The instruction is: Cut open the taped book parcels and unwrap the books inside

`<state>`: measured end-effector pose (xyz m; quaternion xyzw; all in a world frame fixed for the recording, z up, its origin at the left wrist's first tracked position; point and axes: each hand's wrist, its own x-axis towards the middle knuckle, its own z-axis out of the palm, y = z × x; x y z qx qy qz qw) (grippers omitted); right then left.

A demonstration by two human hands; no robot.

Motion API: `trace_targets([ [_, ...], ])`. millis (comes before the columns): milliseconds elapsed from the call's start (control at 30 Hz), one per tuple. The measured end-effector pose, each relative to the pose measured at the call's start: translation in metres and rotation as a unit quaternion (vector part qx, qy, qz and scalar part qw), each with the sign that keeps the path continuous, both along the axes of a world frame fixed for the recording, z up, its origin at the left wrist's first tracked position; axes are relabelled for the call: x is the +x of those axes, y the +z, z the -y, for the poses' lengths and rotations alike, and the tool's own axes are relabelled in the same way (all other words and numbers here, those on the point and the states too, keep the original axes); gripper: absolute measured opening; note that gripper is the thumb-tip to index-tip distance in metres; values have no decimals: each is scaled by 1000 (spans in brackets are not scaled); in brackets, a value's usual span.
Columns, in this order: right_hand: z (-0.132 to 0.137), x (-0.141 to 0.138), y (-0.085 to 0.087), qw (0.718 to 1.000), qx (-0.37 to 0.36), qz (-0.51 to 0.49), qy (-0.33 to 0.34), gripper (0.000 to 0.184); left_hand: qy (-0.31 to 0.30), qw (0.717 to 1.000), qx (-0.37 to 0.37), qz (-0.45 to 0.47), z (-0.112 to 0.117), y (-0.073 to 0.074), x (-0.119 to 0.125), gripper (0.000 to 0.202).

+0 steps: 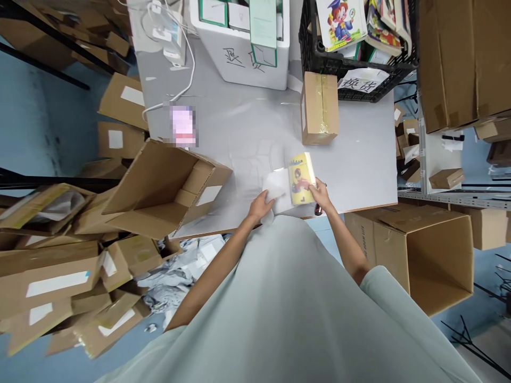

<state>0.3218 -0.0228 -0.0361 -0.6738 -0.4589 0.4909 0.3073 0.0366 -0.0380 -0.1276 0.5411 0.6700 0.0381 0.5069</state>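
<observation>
My right hand (320, 194) grips the near edge of a thin yellow picture book (301, 178) at the table's front edge. Beside it, my left hand (261, 206) is closed on a white plastic mailer bag (277, 189) that lies partly under the book. Both hands sit close together above the grey table (359, 154). A small dark and red object pokes out just under my right hand; I cannot make out what it is.
A taped cardboard box (319, 108) stands behind the book. An open cardboard box (165, 186) hangs over the table's left edge. A white bin (243, 45) and a black crate of books (359, 37) sit at the back. Piled boxes lie left; an open carton (431, 255) stands right.
</observation>
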Motion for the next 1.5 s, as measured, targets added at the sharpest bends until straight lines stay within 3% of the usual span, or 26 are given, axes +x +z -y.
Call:
trace_targets([
  [100,-1,-5,-4,995,-33,-91,-31,26,46,998,-32,7,-5,3,8,73],
  [233,-1,-12,-22,989,-71,-112,-58,26,39,999,-30,6,-8,6,17,68],
  [367,0,-4,-37,990,-114,58,-67,30,30,999,-17,-8,-5,10,22,68],
  [533,2,-11,-40,939,-75,336,17,62,44,996,-16,-73,-6,15,25,83],
  [667,5,-54,-44,907,-112,377,151,75,25,993,-16,-114,-9,18,31,82],
  [800,9,-94,-54,882,-158,409,172,94,3,994,-8,-107,-1,18,33,82],
  [900,9,-104,-57,891,-154,399,153,91,6,996,-2,-89,5,17,30,86],
  [1000,8,-98,-54,892,-146,398,158,89,13,997,-9,-75,7,17,28,86],
  [1267,3,-34,-25,929,-72,315,179,69,70,996,2,-55,3,19,30,84],
  [1367,2,-11,-18,966,-35,224,123,59,100,994,0,-44,0,20,31,88],
  [1500,4,-2,-19,996,-70,49,27,40,148,989,11,22,-5,20,36,89],
])
